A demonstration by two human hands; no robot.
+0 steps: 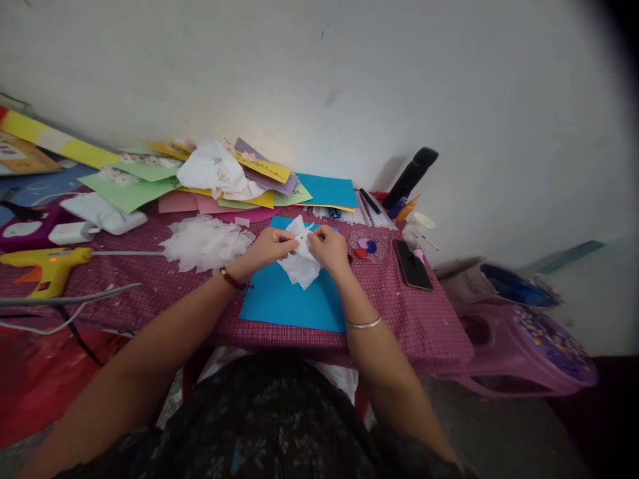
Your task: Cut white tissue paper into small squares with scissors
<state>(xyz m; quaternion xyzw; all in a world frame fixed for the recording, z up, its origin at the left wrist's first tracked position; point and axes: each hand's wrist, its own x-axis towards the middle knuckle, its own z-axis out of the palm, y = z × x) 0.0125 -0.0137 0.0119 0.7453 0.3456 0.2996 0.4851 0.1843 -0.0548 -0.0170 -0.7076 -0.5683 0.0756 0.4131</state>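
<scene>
While we pinch the white tissue paper (302, 269) between the thumb and fingers of our left hand (272, 247), we pinch it likewise on the opposite side with our right hand (330, 249). Both grips sit near its upper part; its lower part hangs free toward us. We hold the tissue above the blue sheet (292, 307), at the front of the table. Whether the two touch, we cannot tell.

To the left of the sheet, we have a pile of white tissue pieces (202, 243); farther left lies the yellow glue gun (52, 261), its glue stick (127, 253) extending to the pile. To the right, we see the smartphone (412, 264) lying flat on the checked tablecloth (399, 326). Behind the pile, green cards (124, 193) and other coloured cards lie stacked beside the wall (474, 100).
</scene>
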